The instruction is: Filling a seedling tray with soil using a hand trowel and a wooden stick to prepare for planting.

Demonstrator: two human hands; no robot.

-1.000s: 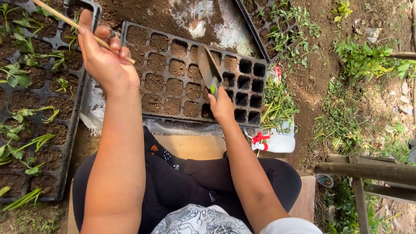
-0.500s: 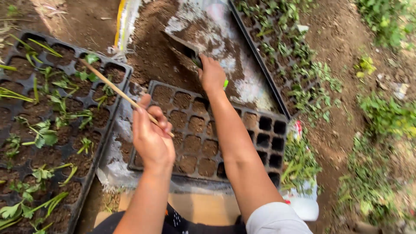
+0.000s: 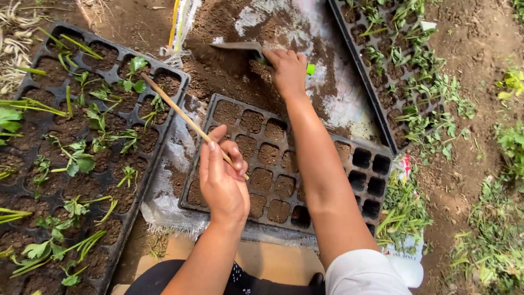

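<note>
the right hand (image 3: 288, 70), closed on a trowel (image 3: 240, 47), has reached up from the seedling tray (image 3: 284, 164) into the soil pile (image 3: 218, 60) at top centre; the left hand (image 3: 222, 177) still pinches a thin stick (image 3: 185, 117) mid-frame.

Both forearms are bare from the wrist up, and neither the left hand (image 3: 221, 183) nor the right hand (image 3: 287, 68) wears a glove, ring or watch that shows. Far back from the right hand's grip, a short white sleeve (image 3: 363, 273) covers the upper arm. Below the left forearm lies dark clothing (image 3: 240, 284) with small pale specks, probably trousers, mostly cut off by the frame.
</note>
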